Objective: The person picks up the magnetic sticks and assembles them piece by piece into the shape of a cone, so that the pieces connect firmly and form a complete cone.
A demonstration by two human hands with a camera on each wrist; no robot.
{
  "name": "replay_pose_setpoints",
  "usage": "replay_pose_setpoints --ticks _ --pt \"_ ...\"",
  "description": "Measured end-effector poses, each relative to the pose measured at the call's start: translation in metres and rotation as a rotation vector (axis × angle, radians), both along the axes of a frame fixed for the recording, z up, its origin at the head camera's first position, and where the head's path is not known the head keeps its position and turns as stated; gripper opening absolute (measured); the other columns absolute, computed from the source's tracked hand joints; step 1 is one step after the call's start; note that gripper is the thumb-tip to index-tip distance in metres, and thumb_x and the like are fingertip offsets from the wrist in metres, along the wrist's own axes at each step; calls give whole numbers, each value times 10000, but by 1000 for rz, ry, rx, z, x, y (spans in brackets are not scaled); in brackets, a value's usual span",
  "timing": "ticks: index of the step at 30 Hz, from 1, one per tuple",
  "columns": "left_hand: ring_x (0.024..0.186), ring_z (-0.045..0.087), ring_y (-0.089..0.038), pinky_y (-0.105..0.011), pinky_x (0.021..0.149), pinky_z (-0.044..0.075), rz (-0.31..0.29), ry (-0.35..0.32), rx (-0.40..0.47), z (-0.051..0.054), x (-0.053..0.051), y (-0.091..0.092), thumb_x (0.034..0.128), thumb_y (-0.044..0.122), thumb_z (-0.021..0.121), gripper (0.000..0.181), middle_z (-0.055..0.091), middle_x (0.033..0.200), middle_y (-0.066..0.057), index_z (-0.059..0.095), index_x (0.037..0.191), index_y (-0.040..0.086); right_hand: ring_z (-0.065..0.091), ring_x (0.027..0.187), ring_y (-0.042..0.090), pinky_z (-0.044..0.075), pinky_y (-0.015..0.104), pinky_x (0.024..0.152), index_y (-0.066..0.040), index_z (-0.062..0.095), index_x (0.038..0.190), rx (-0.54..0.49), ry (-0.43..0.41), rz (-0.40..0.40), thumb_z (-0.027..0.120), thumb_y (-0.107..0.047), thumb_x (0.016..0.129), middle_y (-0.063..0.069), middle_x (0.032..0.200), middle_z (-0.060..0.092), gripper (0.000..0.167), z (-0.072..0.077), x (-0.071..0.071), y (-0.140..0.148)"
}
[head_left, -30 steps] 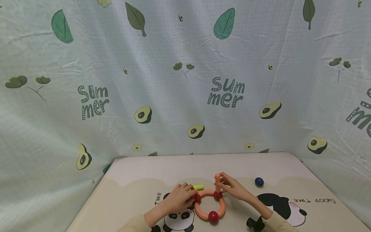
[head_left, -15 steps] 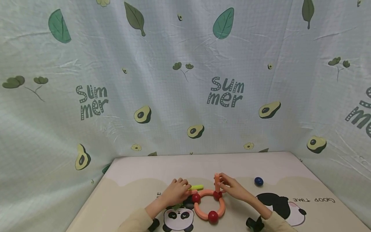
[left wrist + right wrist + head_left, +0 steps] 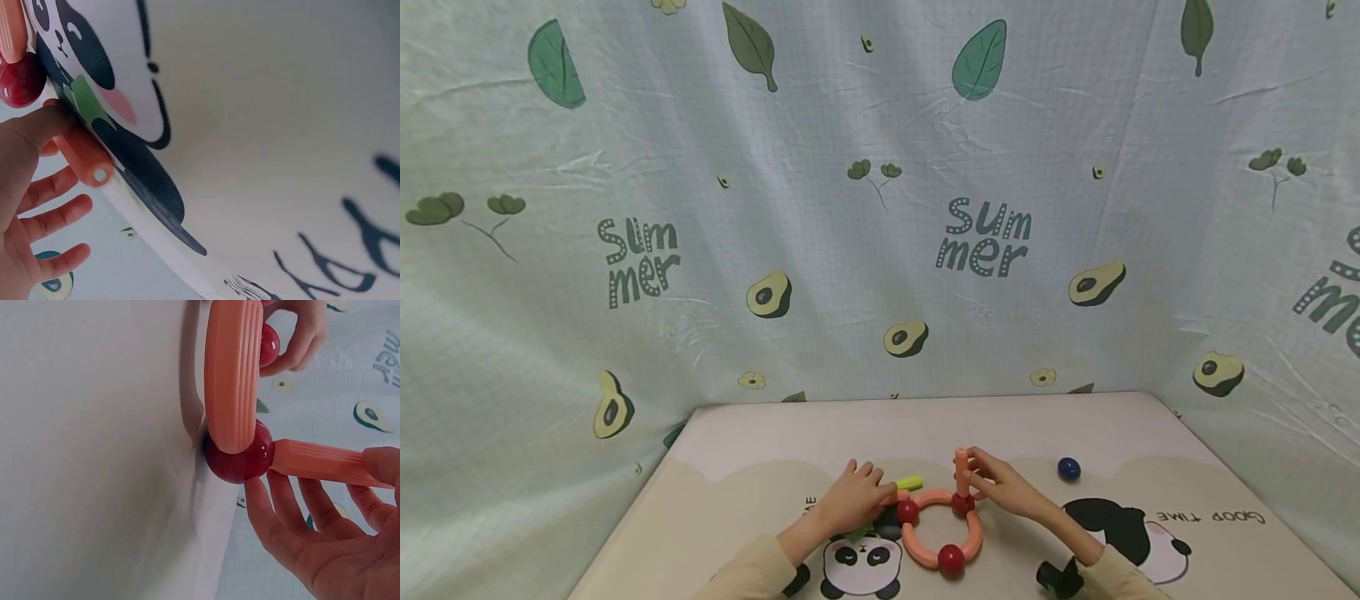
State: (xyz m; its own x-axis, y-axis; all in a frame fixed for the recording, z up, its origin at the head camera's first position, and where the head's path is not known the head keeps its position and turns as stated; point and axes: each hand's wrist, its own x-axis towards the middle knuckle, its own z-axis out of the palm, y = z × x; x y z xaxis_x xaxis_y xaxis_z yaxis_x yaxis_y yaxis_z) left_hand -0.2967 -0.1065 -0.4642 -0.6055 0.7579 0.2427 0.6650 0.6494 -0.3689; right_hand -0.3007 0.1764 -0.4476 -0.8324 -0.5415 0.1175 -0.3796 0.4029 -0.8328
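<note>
In the head view, curved orange rods (image 3: pixel 976 533) and red balls form a ring lying on the table. One red ball (image 3: pixel 952 561) is at the near side, another red ball (image 3: pixel 907 510) at the left. My left hand (image 3: pixel 852 497) pinches a short orange rod (image 3: pixel 84 156) beside the left ball, thumb on top, other fingers spread. Whether that rod touches the ball is hidden. An orange rod (image 3: pixel 962 471) stands upright on the back-right red ball (image 3: pixel 240 456). My right hand (image 3: pixel 1011 488) holds this rod between thumb and fingers, one fingertip against the ball.
A yellow-green stick (image 3: pixel 910 482) lies just behind the ring, near the left fingertips. Farther right is a dark blue ball (image 3: pixel 1069 469). A dark object (image 3: pixel 1060 579) shows beside the right sleeve. The table mat (image 3: pixel 760 492) carries printed pandas; a patterned curtain (image 3: pixel 835 250) hangs behind.
My left hand has drawn back leftward from the left red ball, which now shows fully, and pinches the orange rod. The yellow-green stick has shifted slightly left. My right hand keeps its place.
</note>
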Motion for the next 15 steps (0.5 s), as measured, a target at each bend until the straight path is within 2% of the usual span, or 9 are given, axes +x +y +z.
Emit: replay_pose_setpoints --ticks 10,15 --pt "744 501 -119 -282 642 354 -33 61 -18 2 4 -3 767 284 659 226 557 783 49 533 954 260 547 1010 355 523 301 681 -24 397 1216 -1 5 6 428 -250 939 238 1139 509 359 -2 -2 1" --pt "770 497 -122 -298 677 400 -28 46 -26 2 6 -4 796 279 640 207 540 842 54 554 975 220 546 1020 357 524 306 677 -25 398 1220 -9 0 7 436 -239 936 235 1148 504 357 -2 -1 1"
